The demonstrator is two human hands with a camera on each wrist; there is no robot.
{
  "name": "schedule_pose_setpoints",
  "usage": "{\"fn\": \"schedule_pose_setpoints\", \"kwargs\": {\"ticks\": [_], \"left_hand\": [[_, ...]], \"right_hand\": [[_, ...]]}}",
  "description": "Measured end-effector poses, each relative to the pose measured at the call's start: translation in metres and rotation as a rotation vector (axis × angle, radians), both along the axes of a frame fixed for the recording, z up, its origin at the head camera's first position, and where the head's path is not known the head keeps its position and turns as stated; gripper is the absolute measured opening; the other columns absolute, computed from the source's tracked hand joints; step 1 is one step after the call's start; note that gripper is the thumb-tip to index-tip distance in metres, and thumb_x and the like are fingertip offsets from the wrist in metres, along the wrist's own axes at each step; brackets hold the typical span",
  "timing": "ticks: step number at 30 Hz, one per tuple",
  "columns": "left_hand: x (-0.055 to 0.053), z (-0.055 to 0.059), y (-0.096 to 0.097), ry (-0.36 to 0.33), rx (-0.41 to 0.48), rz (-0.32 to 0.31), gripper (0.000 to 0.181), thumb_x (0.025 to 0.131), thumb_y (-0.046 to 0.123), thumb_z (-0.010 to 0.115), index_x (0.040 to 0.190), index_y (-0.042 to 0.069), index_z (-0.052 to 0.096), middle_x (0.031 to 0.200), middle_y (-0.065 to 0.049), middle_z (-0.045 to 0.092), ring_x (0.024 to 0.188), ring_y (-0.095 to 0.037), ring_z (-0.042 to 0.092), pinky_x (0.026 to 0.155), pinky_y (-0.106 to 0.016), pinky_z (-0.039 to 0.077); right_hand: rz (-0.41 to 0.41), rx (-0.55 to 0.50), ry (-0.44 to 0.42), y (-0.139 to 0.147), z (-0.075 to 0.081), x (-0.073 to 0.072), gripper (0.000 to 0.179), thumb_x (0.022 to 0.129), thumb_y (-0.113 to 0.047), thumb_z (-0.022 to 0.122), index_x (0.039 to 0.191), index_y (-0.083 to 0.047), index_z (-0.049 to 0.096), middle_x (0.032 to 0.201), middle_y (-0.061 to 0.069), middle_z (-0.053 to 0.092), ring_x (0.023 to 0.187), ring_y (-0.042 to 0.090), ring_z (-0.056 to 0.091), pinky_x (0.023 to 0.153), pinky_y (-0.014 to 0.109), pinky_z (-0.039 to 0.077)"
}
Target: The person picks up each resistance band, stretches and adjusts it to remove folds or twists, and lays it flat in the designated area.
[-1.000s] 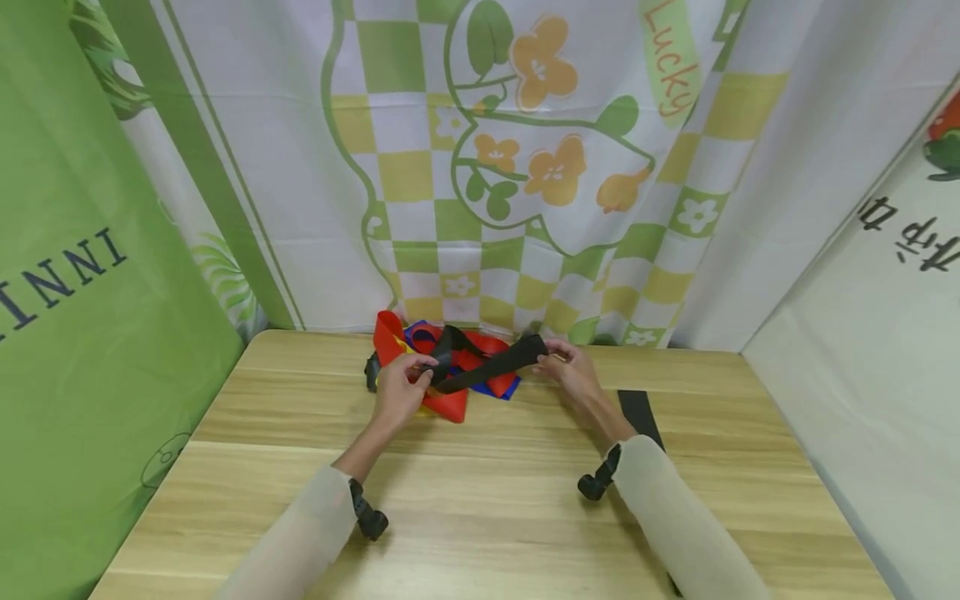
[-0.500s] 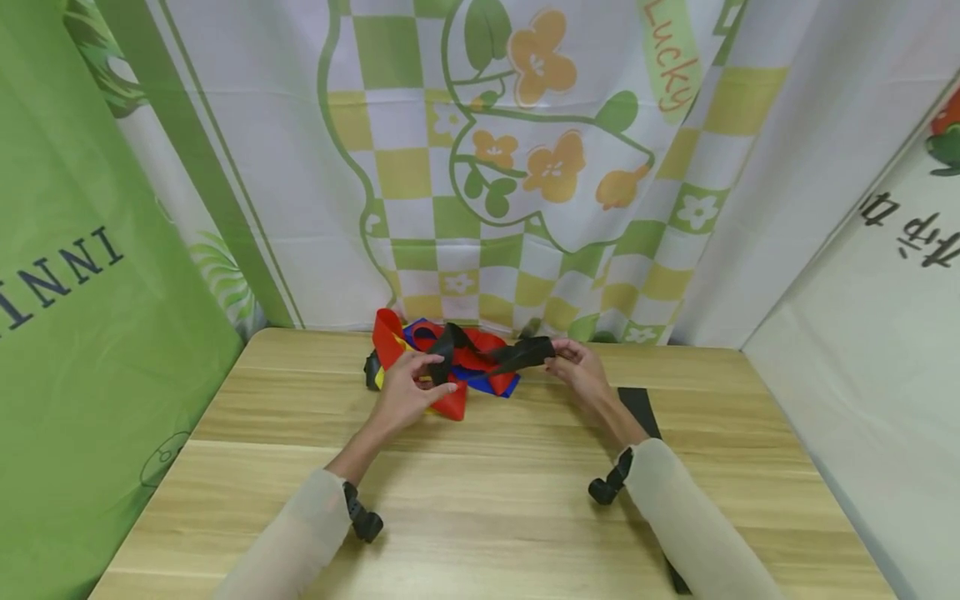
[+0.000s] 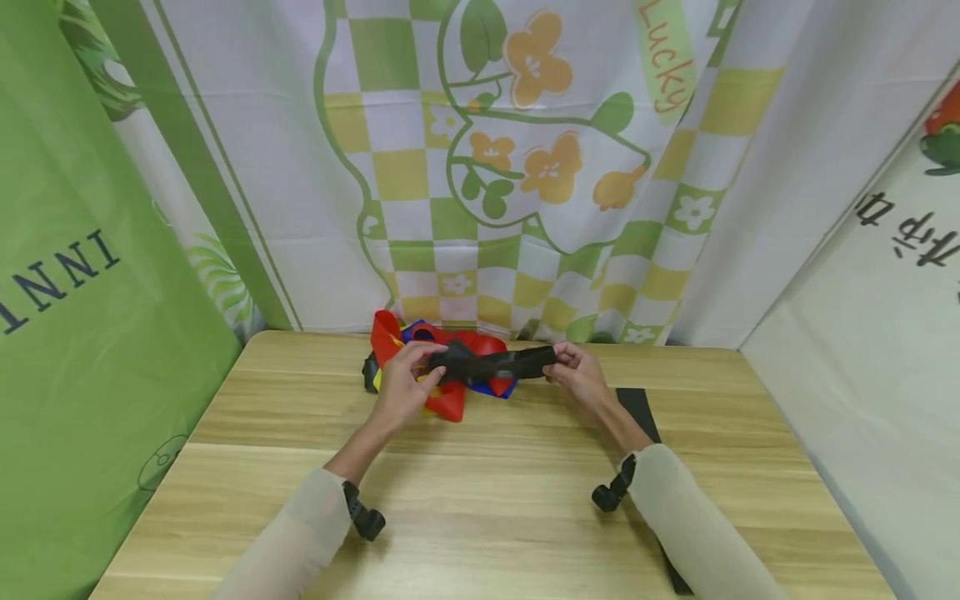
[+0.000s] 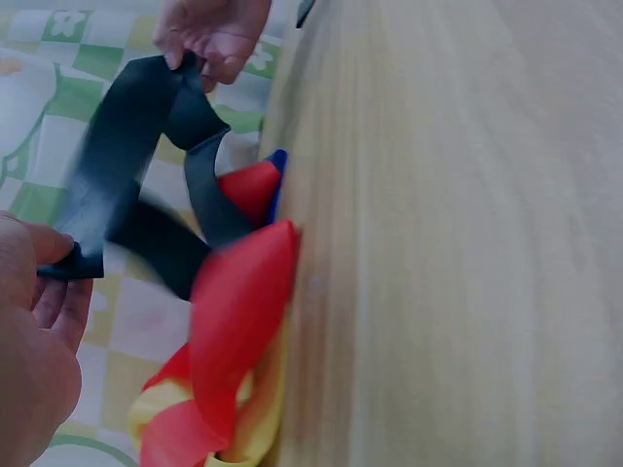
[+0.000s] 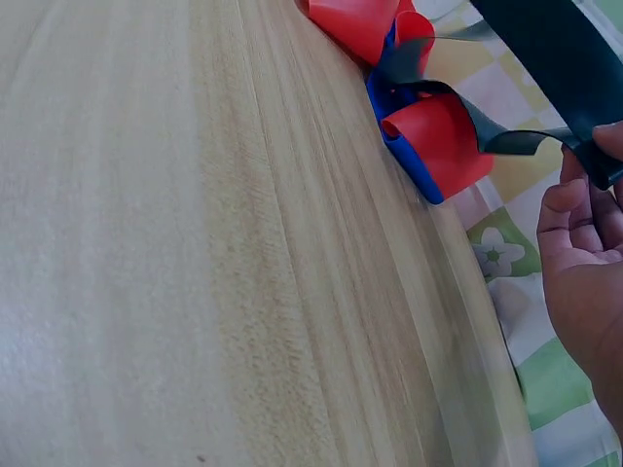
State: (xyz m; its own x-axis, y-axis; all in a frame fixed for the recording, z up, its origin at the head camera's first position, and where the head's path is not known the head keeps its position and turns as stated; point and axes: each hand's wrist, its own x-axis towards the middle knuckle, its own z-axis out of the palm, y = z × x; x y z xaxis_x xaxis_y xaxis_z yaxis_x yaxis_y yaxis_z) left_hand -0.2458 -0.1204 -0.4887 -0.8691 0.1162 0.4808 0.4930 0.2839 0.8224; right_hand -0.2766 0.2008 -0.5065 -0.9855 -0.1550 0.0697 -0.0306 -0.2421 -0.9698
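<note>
A wide, flat black band (image 3: 521,363) is held up between my hands in front of the curtain. My left hand (image 3: 397,396) pinches one end between thumb and fingers, as the left wrist view shows. The opposite end is gripped by my right hand (image 3: 588,383). In the left wrist view the band (image 4: 122,126) is stretched between both hands, with loose black lengths hanging below it. Just under and behind lies a heap of red bands (image 3: 450,407), with blue (image 5: 414,165) and yellow (image 4: 263,418) ones among them.
Another black strip (image 3: 637,408) lies on the wooden table (image 3: 487,500) at the right, partly hidden under my right forearm. A patterned curtain (image 3: 465,200) hangs along the table's back edge. A small dark object (image 3: 370,372) sits at the heap's left side.
My left hand lets go of the black band, opens, then takes hold of it again. My right hand shifts slightly right, and the band now spans more level between the hands.
</note>
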Motion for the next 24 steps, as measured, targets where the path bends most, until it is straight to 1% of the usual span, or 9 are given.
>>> {"fn": "schedule_pose_setpoints", "kwargs": {"ticks": [2, 8, 12, 15, 17, 18, 19, 21, 24], "left_hand": [[0.0, 0.006, 0.001, -0.001, 0.022, -0.008, 0.028, 0.092, -0.007, 0.078, 0.119, 0.0, 0.076, 0.116, -0.017, 0.071, 0.093, -0.032, 0.074, 0.084, -0.037, 0.064], [-0.001, 0.019, 0.002, -0.038, 0.036, 0.018, 0.023, 0.093, -0.003, 0.078, 0.115, 0.005, 0.079, 0.109, -0.014, 0.075, 0.087, -0.027, 0.069, 0.077, -0.018, 0.058], [-0.003, 0.027, 0.002, -0.05, 0.074, 0.009, 0.02, 0.093, -0.004, 0.078, 0.113, 0.002, 0.078, 0.111, -0.017, 0.076, 0.089, -0.03, 0.072, 0.078, -0.014, 0.058], [-0.005, 0.034, 0.004, -0.057, 0.093, 0.006, 0.014, 0.094, -0.004, 0.077, 0.106, 0.0, 0.079, 0.113, -0.018, 0.076, 0.095, -0.033, 0.074, 0.081, -0.014, 0.058], [-0.006, 0.038, 0.004, -0.066, 0.094, 0.011, 0.011, 0.094, -0.005, 0.076, 0.103, 0.0, 0.08, 0.113, -0.018, 0.077, 0.104, -0.032, 0.074, 0.083, -0.014, 0.058], [-0.007, 0.04, 0.004, -0.068, 0.092, 0.014, 0.01, 0.094, -0.004, 0.076, 0.102, 0.0, 0.081, 0.112, -0.017, 0.077, 0.106, -0.031, 0.074, 0.084, -0.014, 0.058], [-0.007, 0.042, 0.004, -0.071, 0.091, 0.016, 0.01, 0.095, -0.004, 0.076, 0.102, 0.001, 0.081, 0.112, -0.017, 0.077, 0.108, -0.031, 0.074, 0.084, -0.014, 0.057], [-0.007, 0.048, 0.004, -0.071, 0.094, 0.011, 0.011, 0.095, -0.002, 0.076, 0.103, 0.002, 0.082, 0.112, -0.017, 0.078, 0.108, -0.031, 0.074, 0.084, -0.013, 0.057], [-0.007, 0.056, 0.005, -0.067, 0.097, 0.0, 0.013, 0.097, 0.001, 0.076, 0.108, 0.002, 0.082, 0.113, -0.017, 0.077, 0.101, -0.033, 0.074, 0.083, -0.013, 0.057]], "right_hand": [[0.021, 0.0, 0.01, 0.001, 0.001, 0.001, 0.026, 0.087, 0.021, 0.056, 0.097, -0.002, 0.055, 0.09, 0.0, 0.071, 0.078, 0.011, 0.065, 0.069, 0.021, 0.056], [0.08, 0.006, 0.039, 0.003, 0.003, 0.004, 0.025, 0.085, 0.018, 0.056, 0.094, -0.006, 0.055, 0.086, 0.001, 0.065, 0.079, 0.011, 0.062, 0.069, 0.022, 0.056], [0.112, 0.026, 0.056, 0.003, 0.005, 0.007, 0.025, 0.085, 0.017, 0.057, 0.094, -0.007, 0.054, 0.085, 0.0, 0.061, 0.077, 0.009, 0.059, 0.065, 0.02, 0.052], [0.116, 0.117, 0.073, 0.005, 0.006, 0.009, 0.024, 0.086, 0.014, 0.061, 0.096, -0.005, 0.05, 0.082, -0.002, 0.055, 0.066, 0.005, 0.048, 0.057, 0.019, 0.042], [0.115, 0.195, 0.083, 0.006, 0.008, 0.011, 0.024, 0.086, 0.011, 0.063, 0.098, -0.004, 0.049, 0.082, -0.003, 0.053, 0.062, 0.004, 0.042, 0.054, 0.019, 0.036], [0.115, 0.233, 0.09, 0.007, 0.008, 0.013, 0.024, 0.086, 0.011, 0.065, 0.099, -0.002, 0.049, 0.082, -0.003, 0.053, 0.063, 0.004, 0.043, 0.054, 0.019, 0.035], [0.115, 0.269, 0.095, 0.007, 0.009, 0.014, 0.026, 0.086, 0.009, 0.066, 0.102, -0.001, 0.049, 0.084, -0.003, 0.054, 0.064, 0.003, 0.045, 0.055, 0.018, 0.037], [0.131, 0.297, 0.104, 0.006, 0.01, 0.016, 0.029, 0.086, 0.009, 0.068, 0.107, 0.002, 0.05, 0.091, -0.002, 0.058, 0.074, 0.003, 0.056, 0.062, 0.017, 0.047], [0.155, 0.314, 0.131, 0.006, 0.01, 0.019, 0.035, 0.088, 0.011, 0.071, 0.115, 0.005, 0.05, 0.104, 0.001, 0.061, 0.094, 0.006, 0.066, 0.078, 0.019, 0.056]]}}
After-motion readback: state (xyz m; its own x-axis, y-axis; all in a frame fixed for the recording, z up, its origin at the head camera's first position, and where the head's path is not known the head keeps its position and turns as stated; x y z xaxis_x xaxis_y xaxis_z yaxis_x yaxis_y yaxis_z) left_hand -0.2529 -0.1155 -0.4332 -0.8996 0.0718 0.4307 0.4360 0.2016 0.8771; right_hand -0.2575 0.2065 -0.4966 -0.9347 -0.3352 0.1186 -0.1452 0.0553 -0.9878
